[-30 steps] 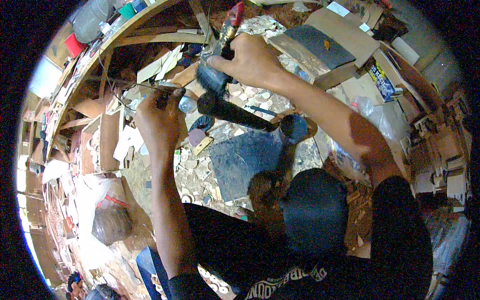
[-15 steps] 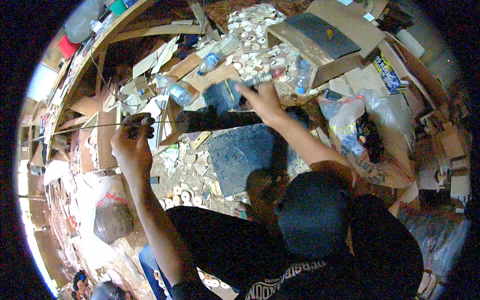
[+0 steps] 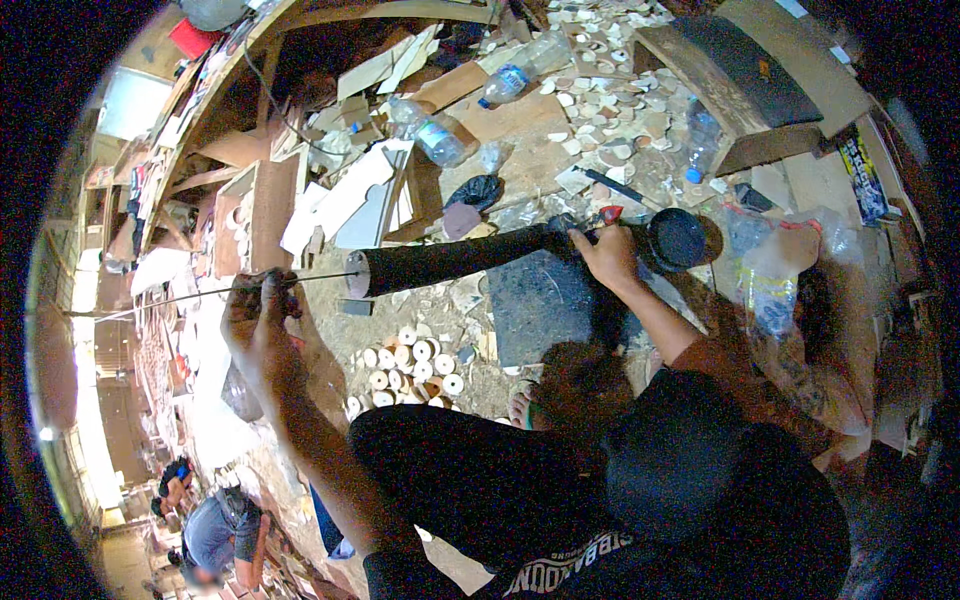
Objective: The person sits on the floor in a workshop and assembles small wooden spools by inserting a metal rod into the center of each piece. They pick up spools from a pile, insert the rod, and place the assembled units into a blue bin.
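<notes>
My left hand (image 3: 262, 325) is closed around a thin rod (image 3: 325, 277), which runs out to the left. Its other end meets the pale round end face of a long black cylinder (image 3: 450, 262). Held up by the rod, the cylinder lies across the middle of the view. At the cylinder's right end, my right hand (image 3: 610, 256) grips a brush (image 3: 565, 228) with dark bristles and a red handle end (image 3: 611, 214). The fingers partly hide the brush. Just right of that hand is a round black bowl (image 3: 678, 240).
A dark flat board (image 3: 540, 325) lies below the cylinder. Pale wooden discs (image 3: 410, 365) are piled near my knee. Plastic bottles (image 3: 437, 142) and scattered offcuts lie beyond, with a wooden box (image 3: 735, 80) at the far right. Another person (image 3: 222, 535) bends at the lower left.
My right hand has moved the brush from above the cylinder's middle to its right end. The view has shifted, bringing the black bowl into sight. My left hand keeps holding the rod.
</notes>
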`<state>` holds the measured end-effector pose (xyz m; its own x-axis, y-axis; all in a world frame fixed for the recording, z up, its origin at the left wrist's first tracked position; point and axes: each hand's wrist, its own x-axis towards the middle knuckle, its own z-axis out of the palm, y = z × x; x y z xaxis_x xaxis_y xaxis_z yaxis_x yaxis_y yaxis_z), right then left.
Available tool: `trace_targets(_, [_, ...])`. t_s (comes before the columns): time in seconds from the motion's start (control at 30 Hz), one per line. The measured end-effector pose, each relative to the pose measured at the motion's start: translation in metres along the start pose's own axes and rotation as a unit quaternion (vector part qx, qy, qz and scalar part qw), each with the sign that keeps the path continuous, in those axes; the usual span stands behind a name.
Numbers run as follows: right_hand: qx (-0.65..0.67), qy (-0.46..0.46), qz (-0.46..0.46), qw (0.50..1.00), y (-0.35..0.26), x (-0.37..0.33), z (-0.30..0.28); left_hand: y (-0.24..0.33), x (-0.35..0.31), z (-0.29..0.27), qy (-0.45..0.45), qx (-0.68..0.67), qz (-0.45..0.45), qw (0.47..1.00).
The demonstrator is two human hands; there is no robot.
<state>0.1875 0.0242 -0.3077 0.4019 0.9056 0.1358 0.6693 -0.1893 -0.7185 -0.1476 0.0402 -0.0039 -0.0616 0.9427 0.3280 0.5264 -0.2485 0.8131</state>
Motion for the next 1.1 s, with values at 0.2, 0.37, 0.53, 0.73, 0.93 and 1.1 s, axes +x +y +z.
trace_targets(0.2, [0.253,-0.021,-0.144,0.956,-0.128,0.009,-0.032,0.002,-0.002,0.012,0.006,-0.010,0.045,0.999])
trace_targets(0.37, [0.430,0.020,-0.297,0.852,-0.201,0.008,-0.046,-0.004,0.002,0.012,0.050,-0.047,0.025,0.997])
trace_targets(0.53, [0.197,-0.074,-0.018,0.977,-0.087,0.005,-0.007,-0.016,0.006,0.009,0.046,-0.036,0.029,0.998])
trace_targets(0.73, [0.205,0.002,-0.147,0.968,-0.102,0.009,-0.008,-0.007,0.005,0.018,0.044,-0.068,0.061,0.995])
trace_targets(0.93, [0.434,-0.010,-0.211,0.876,-0.142,0.037,-0.060,0.037,-0.001,0.045,0.024,-0.048,0.132,0.990])
trace_targets(1.1, [0.182,-0.022,0.008,0.983,-0.048,0.007,-0.065,0.102,0.040,0.056,0.014,0.082,0.303,0.949])
